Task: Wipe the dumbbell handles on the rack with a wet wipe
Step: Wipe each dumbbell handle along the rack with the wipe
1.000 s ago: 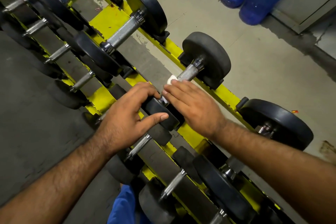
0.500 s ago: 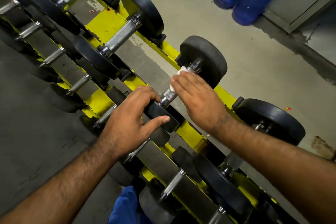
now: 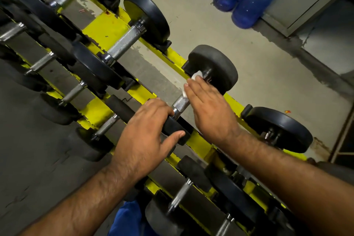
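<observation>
Rack [image 3: 107,30] — yellow-painted frame running from 10 o'clock to 4 o'clock across the view, dumbbells lying crosswise in its cradles.

Left hand [image 3: 145,140] — at 7 o'clock of centre; fingers curled over the near black head [image 3: 173,127] of the dumbbell being worked, thumb spread along its side, steadying it. Same hold as a second ago.

Handle [image 3: 181,103] — knurled steel, at centre; its near stretch now lies bare between the two hands.

Right hand [image 3: 208,109] — at 3 o'clock of the left hand, fingers straight and close together, pressing the wet wipe [image 3: 196,76] onto the handle's far end beside the far head [image 3: 216,67]. A second ago it covered the near end — it has slid the wipe up the full length.

Judgement: this handle appears close to done; other handles, such as the neighbour [image 3: 124,44] at 11 o'clock, likely remain.

Water bottles [image 3: 254,2] — blue, at 1 o'clock, on the floor.
</observation>
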